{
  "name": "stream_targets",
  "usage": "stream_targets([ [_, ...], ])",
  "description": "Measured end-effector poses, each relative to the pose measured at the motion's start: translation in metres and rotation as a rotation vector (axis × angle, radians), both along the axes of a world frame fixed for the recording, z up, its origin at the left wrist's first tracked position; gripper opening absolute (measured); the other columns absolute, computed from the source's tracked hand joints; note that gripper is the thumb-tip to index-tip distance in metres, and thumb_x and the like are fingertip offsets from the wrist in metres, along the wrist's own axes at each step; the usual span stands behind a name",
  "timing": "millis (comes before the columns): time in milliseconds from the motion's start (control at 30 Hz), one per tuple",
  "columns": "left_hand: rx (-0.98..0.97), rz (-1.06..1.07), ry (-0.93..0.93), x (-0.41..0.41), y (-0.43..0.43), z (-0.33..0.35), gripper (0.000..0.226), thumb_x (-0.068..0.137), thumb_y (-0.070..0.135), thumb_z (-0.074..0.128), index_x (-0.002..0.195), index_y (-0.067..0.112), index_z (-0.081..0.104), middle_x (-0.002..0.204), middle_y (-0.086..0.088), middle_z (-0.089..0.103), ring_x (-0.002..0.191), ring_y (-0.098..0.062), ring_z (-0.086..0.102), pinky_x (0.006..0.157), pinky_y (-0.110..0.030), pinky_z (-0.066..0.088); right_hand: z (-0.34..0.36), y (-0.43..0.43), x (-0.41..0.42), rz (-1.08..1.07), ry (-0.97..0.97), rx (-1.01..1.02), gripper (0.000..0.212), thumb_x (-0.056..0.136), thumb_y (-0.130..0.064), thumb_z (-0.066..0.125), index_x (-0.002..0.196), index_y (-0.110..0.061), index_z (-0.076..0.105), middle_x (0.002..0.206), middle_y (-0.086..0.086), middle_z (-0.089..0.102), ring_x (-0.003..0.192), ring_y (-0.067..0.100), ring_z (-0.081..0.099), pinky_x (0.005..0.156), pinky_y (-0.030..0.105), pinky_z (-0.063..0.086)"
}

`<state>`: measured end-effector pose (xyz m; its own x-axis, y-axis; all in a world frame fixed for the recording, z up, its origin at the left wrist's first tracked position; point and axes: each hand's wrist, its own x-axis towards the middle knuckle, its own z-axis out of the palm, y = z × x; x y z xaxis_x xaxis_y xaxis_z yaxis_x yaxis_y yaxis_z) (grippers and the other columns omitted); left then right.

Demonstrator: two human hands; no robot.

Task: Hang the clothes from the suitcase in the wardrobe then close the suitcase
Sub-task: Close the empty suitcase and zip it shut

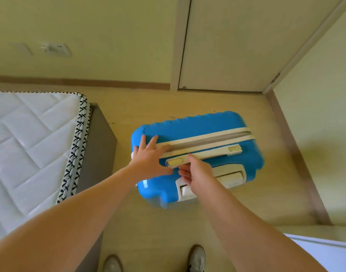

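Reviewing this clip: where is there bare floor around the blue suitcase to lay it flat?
Bare floor lies between the suitcase and the door, between it and the right wall's skirting, and between it and the shoes. The gap to the bed base is tight, with the left hand on that end.

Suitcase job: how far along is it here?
The blue suitcase looks shut, its shells together along the zip band, on edge on the floor. In hand: the left hand lies flat across the band; the right hand is at the side handle. No clothes or hangers show and the door behind is closed, so whether hanging is finished or still ahead cannot be told.
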<state>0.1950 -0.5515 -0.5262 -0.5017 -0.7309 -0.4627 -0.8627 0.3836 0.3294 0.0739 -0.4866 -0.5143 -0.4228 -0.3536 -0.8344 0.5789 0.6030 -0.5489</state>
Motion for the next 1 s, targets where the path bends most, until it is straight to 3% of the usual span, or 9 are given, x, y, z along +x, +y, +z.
stream_targets([
  [133,-0.028,-0.094,-0.118,-0.019,0.006,-0.003,0.091,0.066,0.070,0.063,0.142,0.046,0.019,0.157,-0.004,-0.011,0.142,-0.035,-0.019,0.112,-0.059,0.005,0.007,-0.011,-0.007,0.165,0.081,0.059,0.026,0.094,-0.015,0.042,0.071,-0.009,0.050,0.065,0.008,0.060,0.053,0.019,0.055,0.054,0.029,0.048],
  [267,-0.076,-0.130,-0.244,-0.051,0.019,-0.006,0.106,0.056,0.076,0.064,0.142,0.034,0.019,0.155,-0.012,-0.016,0.141,-0.040,-0.020,0.106,-0.069,0.005,0.011,0.004,-0.039,0.486,0.085,0.150,0.027,0.092,-0.027,0.051,0.077,-0.006,0.058,0.064,0.008,0.065,0.052,0.020,0.060,0.049,0.024,0.048],
  [367,-0.072,-0.115,-0.260,-0.058,0.012,-0.004,0.105,0.056,0.075,0.066,0.140,0.031,0.021,0.156,-0.012,-0.016,0.141,-0.040,-0.020,0.106,-0.070,0.005,0.012,0.011,-0.066,0.693,0.565,0.106,0.022,0.088,-0.030,0.055,0.079,-0.010,0.060,0.065,-0.001,0.060,0.065,0.020,0.058,0.061,0.031,0.048],
  [433,-0.054,-0.104,-0.277,-0.062,0.005,-0.001,0.106,0.057,0.073,0.068,0.141,0.031,0.021,0.155,-0.011,-0.017,0.141,-0.040,-0.021,0.107,-0.069,0.005,0.013,0.013,-0.084,0.830,1.005,-0.001,0.020,0.084,-0.037,0.060,0.095,-0.020,0.060,0.092,-0.006,0.060,0.099,0.020,0.055,0.077,0.032,0.043],
  [500,-0.048,-0.105,-0.277,-0.068,-0.002,0.001,0.106,0.057,0.071,0.069,0.142,0.031,0.020,0.155,-0.010,-0.018,0.141,-0.038,-0.022,0.108,-0.068,0.005,0.009,0.017,-0.100,1.195,1.115,-0.033,0.060,0.076,-0.051,0.064,0.129,-0.032,0.044,0.140,-0.007,0.036,0.136,0.021,0.026,0.107,0.038,0.024],
  [600,-0.044,-0.142,-0.270,-0.076,-0.015,0.001,0.106,0.058,0.070,0.070,0.142,0.032,0.019,0.156,-0.007,-0.018,0.142,-0.035,-0.023,0.109,-0.066,0.005,-0.004,0.024,-0.114,1.549,1.118,0.057,0.099,0.070,-0.060,0.064,0.146,-0.042,0.003,0.157,-0.010,-0.003,0.146,0.023,-0.010,0.115,0.048,-0.003],
  [700,-0.050,-0.223,-0.256,-0.085,-0.033,0.000,0.106,0.061,0.070,0.068,0.145,0.033,0.016,0.156,-0.001,-0.018,0.143,-0.030,-0.022,0.109,-0.067,0.006,-0.012,0.015,-0.126,1.528,1.198,0.126,0.107,0.065,-0.069,0.063,0.145,-0.043,-0.003,0.155,-0.009,0.002,0.145,0.025,-0.003,0.114,0.053,0.000],
  [867,-0.075,-0.528,-0.282,-0.115,-0.059,0.001,0.124,0.062,0.073,0.064,0.147,0.032,-0.015,0.154,-0.001,-0.027,0.140,-0.033,-0.028,0.109,-0.068,-0.002,-0.011,-0.004,-0.131,1.386,1.170,0.321,0.110,0.064,-0.078,0.056,0.147,-0.039,-0.005,0.157,-0.008,-0.003,0.147,0.023,-0.003,0.112,0.061,-0.001],
  [1000,-0.182,-0.667,-0.264,-0.149,-0.069,0.000,0.127,0.060,0.061,0.075,0.146,0.033,-0.014,0.157,-0.005,-0.017,0.142,-0.039,-0.018,0.108,-0.069,0.007,-0.008,-0.017,-0.131,1.228,1.088,0.408,0.109,0.065,-0.077,0.056,0.147,-0.038,-0.003,0.157,-0.006,-0.004,0.147,0.021,-0.003,0.110,0.063,0.009],
])
